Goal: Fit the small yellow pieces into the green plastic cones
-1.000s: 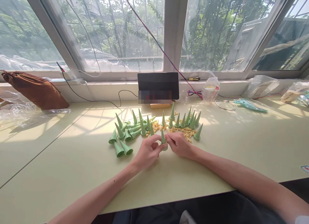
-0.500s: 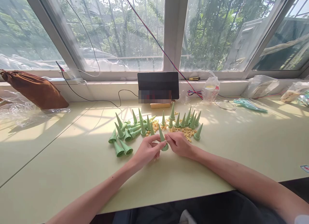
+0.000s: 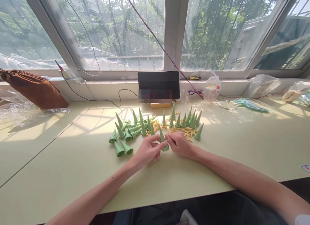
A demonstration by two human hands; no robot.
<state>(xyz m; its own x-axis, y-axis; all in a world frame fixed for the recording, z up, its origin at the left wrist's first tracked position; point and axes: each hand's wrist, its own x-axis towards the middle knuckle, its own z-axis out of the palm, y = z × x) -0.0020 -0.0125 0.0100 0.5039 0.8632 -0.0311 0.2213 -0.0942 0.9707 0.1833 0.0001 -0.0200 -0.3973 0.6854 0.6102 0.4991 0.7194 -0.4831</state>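
Observation:
My left hand (image 3: 149,149) is closed on a green plastic cone (image 3: 162,135), its point upward and its wide collar downward. Against the right side of that cone, my right hand (image 3: 178,144) is closed in a pinch; whatever its fingertips hold is hidden. Behind my hands lie small yellow pegs (image 3: 189,133) in loose heaps. Several green cones (image 3: 184,120) stand upright at the right of the heaps. To the left, more green cones (image 3: 127,148) lie on their sides with open ends showing, among a few upright ones.
On the pale table (image 3: 72,173), a dark screen (image 3: 158,84) leans by the window. A brown drawstring bag (image 3: 36,91) and clear plastic wrap (image 3: 18,110) lie at the left. A bagged cup (image 3: 211,91), a coiled cable (image 3: 225,105) and a teal packet (image 3: 250,105) sit at the back right.

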